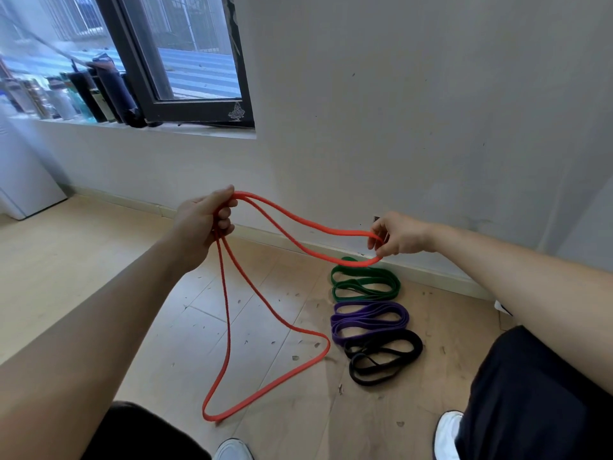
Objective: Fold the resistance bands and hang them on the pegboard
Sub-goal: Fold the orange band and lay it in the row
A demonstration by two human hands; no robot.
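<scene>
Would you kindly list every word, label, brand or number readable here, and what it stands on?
No text here can be read.
Labels on the bottles on the windowsill: too blurred to read.
The white decal on the window frame: a figure, no legible letters.
The orange band, green band, purple band, black band: no print visible.

Orange band [288, 224] spans left hand [205, 220] to right hand [398, 237], a long loop hanging below; green band [365, 283], purple band [368, 318], black band [384, 356] lie folded in a row on the floor [132, 293]
</scene>
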